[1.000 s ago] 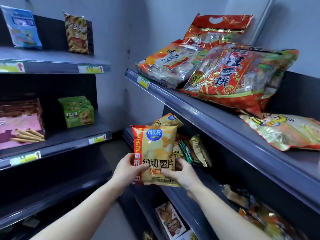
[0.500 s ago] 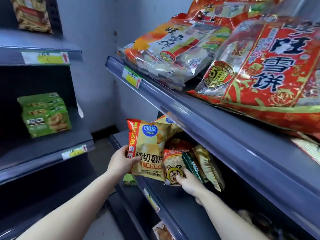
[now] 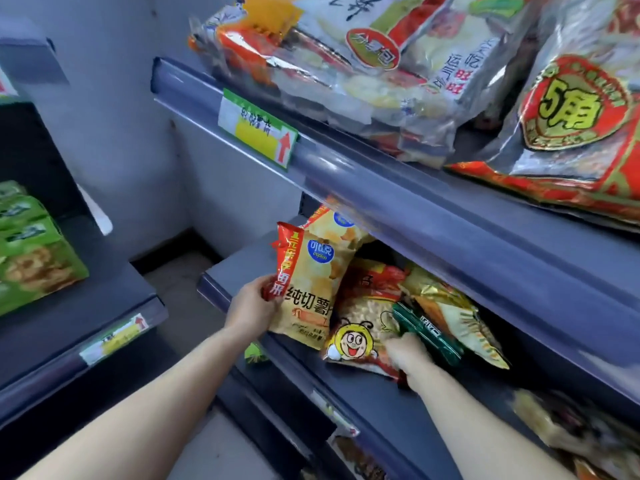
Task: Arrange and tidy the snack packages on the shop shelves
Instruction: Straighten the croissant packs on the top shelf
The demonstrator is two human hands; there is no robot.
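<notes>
A yellow potato chip bag with a red left edge stands upright at the left end of the middle right-hand shelf. My left hand grips its lower left side. Behind it leans a second, similar chip bag. To its right lies a snack bag with a cartoon bee face, and my right hand is closed on that bag's lower right part. A dark green packet and a gold foil bag rest just beyond my right hand.
Large rice cracker bags and a red bag fill the upper shelf, whose front rail overhangs the bags below. Green boxes sit on the left shelving. More packets lie at the lower right.
The view has moved closer to the middle shelf. The chip bag now stands on the shelf, held by my left hand alone. My right hand has shifted onto the bee-face bag.
</notes>
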